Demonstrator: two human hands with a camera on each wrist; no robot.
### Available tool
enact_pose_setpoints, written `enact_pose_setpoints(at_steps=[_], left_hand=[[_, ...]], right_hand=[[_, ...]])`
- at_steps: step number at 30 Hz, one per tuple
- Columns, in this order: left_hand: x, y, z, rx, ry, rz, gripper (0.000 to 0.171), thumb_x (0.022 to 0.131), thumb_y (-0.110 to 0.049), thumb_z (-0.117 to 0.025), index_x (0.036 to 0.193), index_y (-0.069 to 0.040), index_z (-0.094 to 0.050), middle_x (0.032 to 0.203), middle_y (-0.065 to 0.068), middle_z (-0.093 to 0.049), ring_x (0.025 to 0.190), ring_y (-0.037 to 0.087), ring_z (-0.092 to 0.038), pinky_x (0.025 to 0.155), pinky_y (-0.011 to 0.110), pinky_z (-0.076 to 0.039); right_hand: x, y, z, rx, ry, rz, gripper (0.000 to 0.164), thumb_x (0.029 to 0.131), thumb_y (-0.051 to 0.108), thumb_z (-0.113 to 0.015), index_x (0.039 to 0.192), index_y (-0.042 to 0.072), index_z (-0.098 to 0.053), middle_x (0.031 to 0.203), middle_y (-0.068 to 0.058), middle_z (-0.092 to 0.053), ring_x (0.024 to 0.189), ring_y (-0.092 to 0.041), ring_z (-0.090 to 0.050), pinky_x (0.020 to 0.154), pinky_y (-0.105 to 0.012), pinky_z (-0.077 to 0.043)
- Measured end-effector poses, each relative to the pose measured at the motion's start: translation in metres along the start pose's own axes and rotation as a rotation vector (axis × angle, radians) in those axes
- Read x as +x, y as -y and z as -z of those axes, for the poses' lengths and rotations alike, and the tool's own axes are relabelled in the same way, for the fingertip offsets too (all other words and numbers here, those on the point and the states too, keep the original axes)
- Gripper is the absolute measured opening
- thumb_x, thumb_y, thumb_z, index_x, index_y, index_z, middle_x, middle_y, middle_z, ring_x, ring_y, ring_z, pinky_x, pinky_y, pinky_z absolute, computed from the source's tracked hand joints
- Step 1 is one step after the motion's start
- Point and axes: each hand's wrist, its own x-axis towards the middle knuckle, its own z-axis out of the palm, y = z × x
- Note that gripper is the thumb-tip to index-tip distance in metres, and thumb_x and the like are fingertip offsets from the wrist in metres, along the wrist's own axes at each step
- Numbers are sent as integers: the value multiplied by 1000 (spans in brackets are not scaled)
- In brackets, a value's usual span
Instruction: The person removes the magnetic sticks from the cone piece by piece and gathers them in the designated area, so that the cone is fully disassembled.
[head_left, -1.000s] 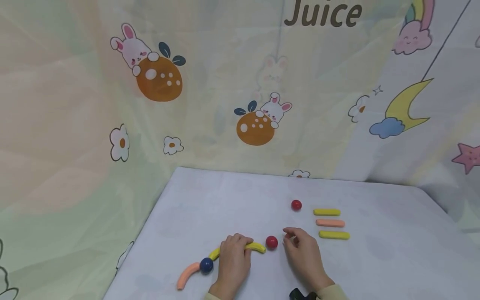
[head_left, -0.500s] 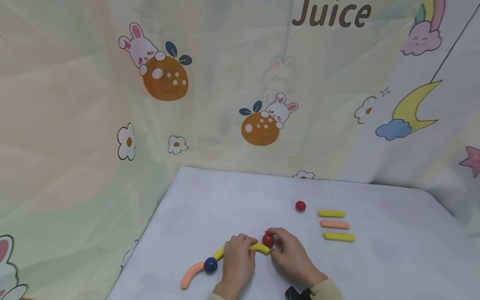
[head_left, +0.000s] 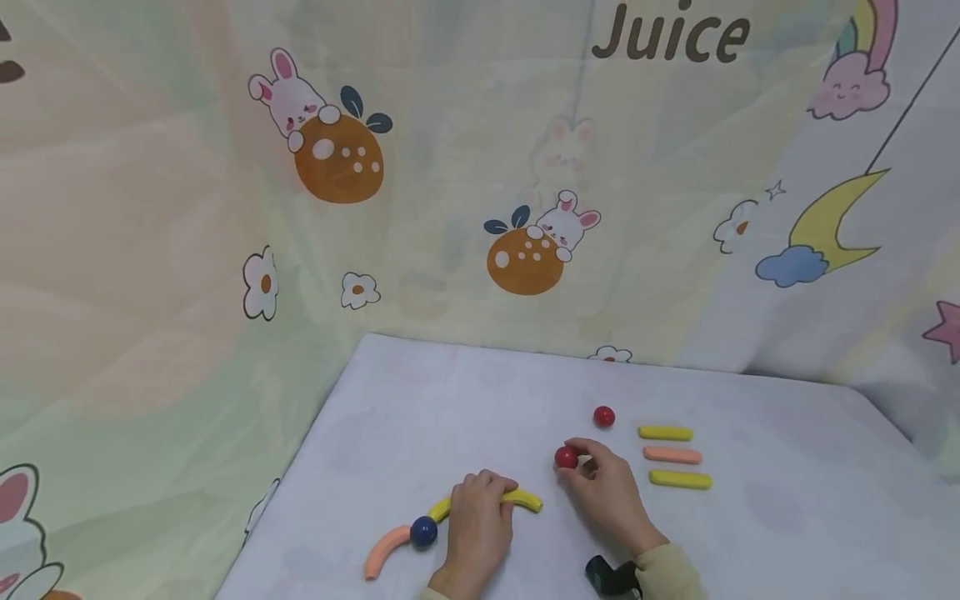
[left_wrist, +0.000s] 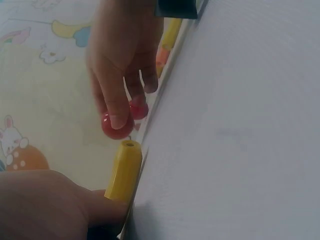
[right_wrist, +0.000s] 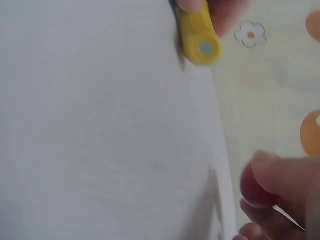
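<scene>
My left hand (head_left: 476, 529) grips a curved yellow rod (head_left: 522, 498) at its middle, and both rod ends show past the fingers. The rod's left end meets a dark blue ball (head_left: 423, 532), which a curved orange rod (head_left: 384, 552) touches on its other side. Up and to the right of the yellow rod's free end, my right hand (head_left: 609, 493) pinches a red ball (head_left: 566, 457) between thumb and fingers. Ball and rod are apart. In the left wrist view, the yellow rod's end (left_wrist: 131, 145) has a small round recess; the right wrist view shows the pinched ball (right_wrist: 254, 187).
A second red ball (head_left: 603, 417) lies behind my right hand. To its right are a straight yellow rod (head_left: 665, 432), a straight orange rod (head_left: 672, 455) and another yellow rod (head_left: 680, 479). The white table (head_left: 442, 400) ends at a printed cloth (head_left: 427, 167).
My right hand has reached left to the red ball beside the yellow rod's end, taken hold of it, and drawn it up and right from the rod. My left hand keeps its grip.
</scene>
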Motion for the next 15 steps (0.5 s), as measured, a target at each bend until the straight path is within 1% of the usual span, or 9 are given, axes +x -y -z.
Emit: enact_pose_setpoints(at_steps=[3, 6, 10, 15], left_hand=[[1, 2, -1, -3, 7, 3, 18, 79, -11, -79, 93, -22, -74, 85, -12, -61, 78, 6, -49, 71, 27, -38], [1, 3, -2, -13, 16, 0, 18, 80, -11, -79, 93, -22, -74, 86, -13, -60, 78, 6, -49, 71, 27, -38], [0, 4, -2, -19, 23, -2, 18, 80, -11, -79, 94, -21, -74, 86, -13, -60, 79, 6, -49, 71, 27, -38], [2, 3, 0, -7, 14, -1, 18, 80, -12, -79, 94, -22, -74, 86, -13, -60, 80, 7, -50, 71, 27, -38]], right_hand=[[13, -5, 1, 41, -47, -80, 44, 84, 26, -76, 125, 15, -61, 104, -4, -66, 82, -17, -56, 67, -27, -46], [24, -9, 2, 47, -74, -119, 47, 86, 30, -74, 128, 12, -59, 110, -10, -66, 85, -20, -56, 68, -28, -46], [33, -12, 0, 31, -103, -117, 47, 87, 29, -73, 128, 10, -59, 114, -13, -65, 88, -23, -57, 72, -31, -47], [42, -11, -7, -17, -148, -99, 46, 86, 28, -75, 126, 10, -62, 106, -11, -67, 90, -25, -57, 77, -38, -47]])
